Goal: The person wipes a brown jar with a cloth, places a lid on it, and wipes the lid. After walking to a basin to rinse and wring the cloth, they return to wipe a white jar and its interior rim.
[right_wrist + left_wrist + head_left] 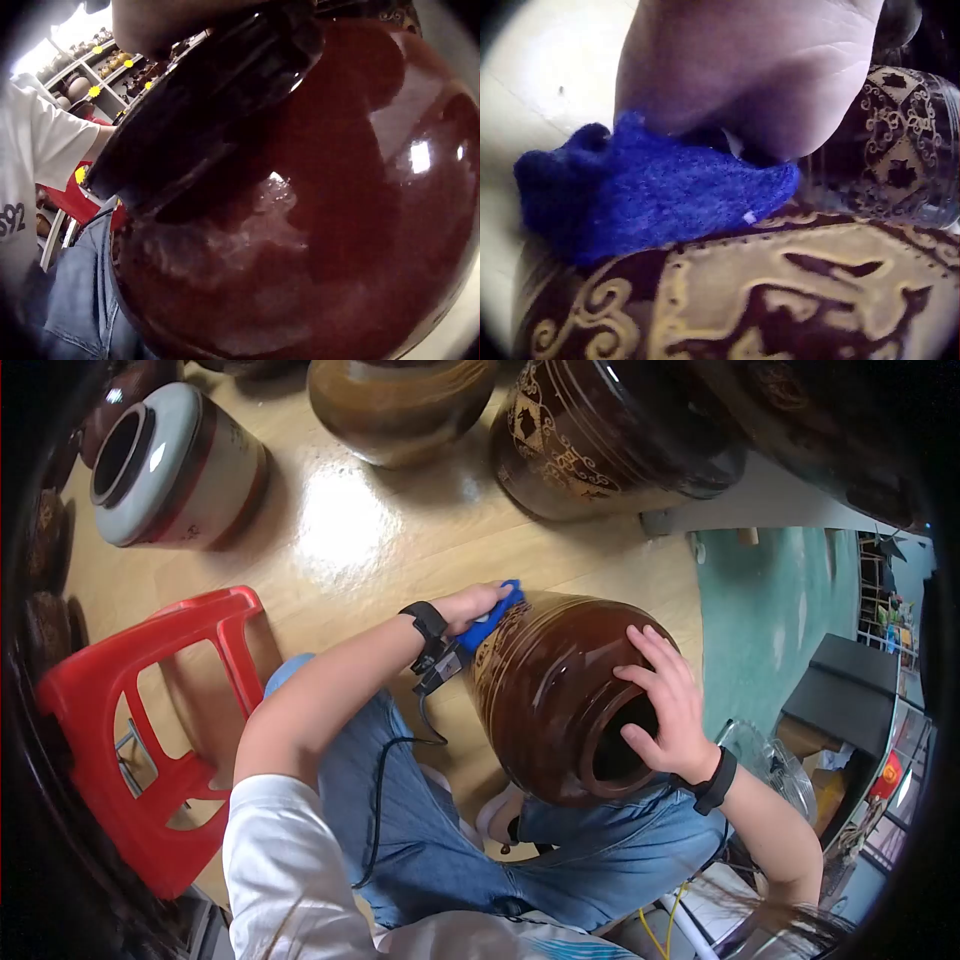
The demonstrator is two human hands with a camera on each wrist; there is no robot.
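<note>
A brown glazed jar [545, 680] lies tilted against the person's legs, its round mouth turned toward the lower right in the head view. The left hand [475, 607] holds a bunched blue cloth [490, 622] against the jar's side. In the left wrist view, that cloth [667, 195] lies over the carved tan-and-brown pattern [780, 300]. The right hand [668, 700] rests with spread fingers on the jar's shoulder, its thumb by the mouth rim [590, 745]. Glossy shoulder [337, 225] and dark neck [217, 105] fill much of the right wrist view.
A red plastic stool [150, 690] stands at the left. Beyond the jar are a grey-white jar [185, 470], a brown pot [400, 405] and a large patterned jar [570, 450] on the floor. A black cable [380, 790] crosses the person's jeans.
</note>
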